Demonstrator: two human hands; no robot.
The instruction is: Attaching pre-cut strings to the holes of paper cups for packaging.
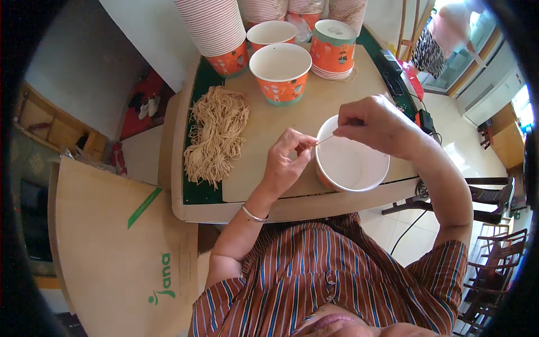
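A large paper bucket (pixel 359 163), white inside and orange outside, stands near the table's front edge with its mouth facing up. Above its left rim, a short thin cord (pixel 325 140) stretches between my two hands. My left hand (pixel 289 159) pinches one end between thumb and fingertips. From the right, my right hand (pixel 379 124) grips the other end with curled fingers, reaching over the bucket's mouth. Whether the cord passes through the rim is too small to tell. To the left lies a loose bundle of beige cords (pixel 217 135).
Another open paper bucket (pixel 281 76) stands mid-table, with one more (pixel 271 35) behind it. An upside-down bucket (pixel 335 48) is to their right. Tall bucket stacks (pixel 210 28) line the back. A cardboard box (pixel 118 241) stands left, chairs (pixel 485 196) right; a person (pixel 446 36) is far right.
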